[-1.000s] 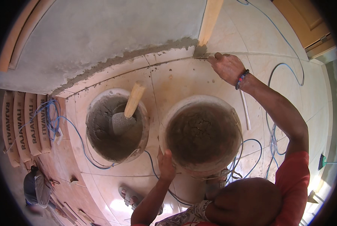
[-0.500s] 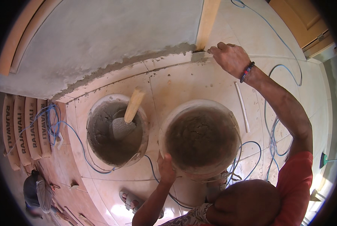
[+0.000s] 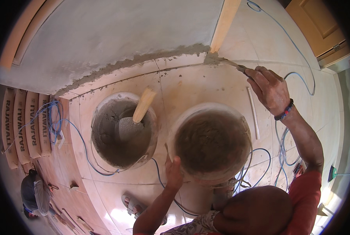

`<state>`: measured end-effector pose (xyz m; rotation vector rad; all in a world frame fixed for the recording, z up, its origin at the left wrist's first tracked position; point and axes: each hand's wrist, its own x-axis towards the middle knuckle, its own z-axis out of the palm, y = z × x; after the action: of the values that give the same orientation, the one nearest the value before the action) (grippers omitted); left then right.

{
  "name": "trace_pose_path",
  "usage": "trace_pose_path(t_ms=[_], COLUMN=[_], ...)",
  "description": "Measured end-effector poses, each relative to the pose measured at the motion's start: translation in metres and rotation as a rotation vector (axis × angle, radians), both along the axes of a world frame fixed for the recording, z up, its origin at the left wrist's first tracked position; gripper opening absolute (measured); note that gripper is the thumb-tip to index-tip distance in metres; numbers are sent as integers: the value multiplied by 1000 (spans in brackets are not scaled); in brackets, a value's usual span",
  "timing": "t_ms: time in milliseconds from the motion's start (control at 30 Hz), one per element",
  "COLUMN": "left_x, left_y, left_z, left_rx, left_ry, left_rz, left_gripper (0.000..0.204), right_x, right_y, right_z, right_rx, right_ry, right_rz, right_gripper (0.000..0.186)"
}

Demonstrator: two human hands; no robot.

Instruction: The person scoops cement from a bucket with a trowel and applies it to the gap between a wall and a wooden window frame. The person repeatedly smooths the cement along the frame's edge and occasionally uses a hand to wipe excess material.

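My right hand [image 3: 269, 89] is closed round the handle of a small trowel [image 3: 232, 63]. The trowel's narrow blade reaches left to a mortar-smeared corner [image 3: 212, 58] at the wall's foot, below an upright wooden strip [image 3: 224, 25]. At the near left side of a bucket of grey mortar [image 3: 211, 182], my left hand [image 3: 173, 174] is held with its fingers closed up; a thin tan edge shows above it, too little to name. A second mortar bucket [image 3: 153, 154] stands further left, with a wooden-handled scoop-like tool [image 3: 144, 105] resting in the mix.
A grey plastered wall [image 3: 124, 31] runs along the far side. Blue cable [image 3: 281, 152] loops over the tiled floor at right, beside a thin white strip [image 3: 253, 111]. Stacked brown sacks [image 3: 20, 129] stand at left; a co-worker [image 3: 32, 194] bends below them.
My right hand has moved right and nearer, away from the strip's foot, and the trowel now shows plainly. My left hand stays beside the bucket. The whole view has shifted slightly.
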<state>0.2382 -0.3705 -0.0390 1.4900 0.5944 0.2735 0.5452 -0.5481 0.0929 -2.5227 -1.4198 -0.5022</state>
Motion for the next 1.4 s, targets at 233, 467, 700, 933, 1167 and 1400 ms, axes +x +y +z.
trace_pose_path(t_ms=[233,467,700,933,1167,1400], left_x=[-10,0,0,4,2,0], left_y=[1,3,6,1,3,3], left_z=[-1,-2,-1,3,2,-1], left_rx=[107,-231,-198,5,21,29], left_ry=[101,0,-20,30,44,16], left_rz=[-31,-9,-12,-21,-18,-21], left_gripper=[49,54,60,49,49,49], right_x=[-70,-89,-98,-95,-91,-87], right_y=[-39,-52,-23,1,9,-6], right_z=[62,34,21,-8,-8,15], right_rx=[136,-116,-253,-245,-291,-423], right_ry=[407,662,572,508,420,518], right_rz=[70,230,430,480,431,415], right_gripper=[51,45,36,39,37,33])
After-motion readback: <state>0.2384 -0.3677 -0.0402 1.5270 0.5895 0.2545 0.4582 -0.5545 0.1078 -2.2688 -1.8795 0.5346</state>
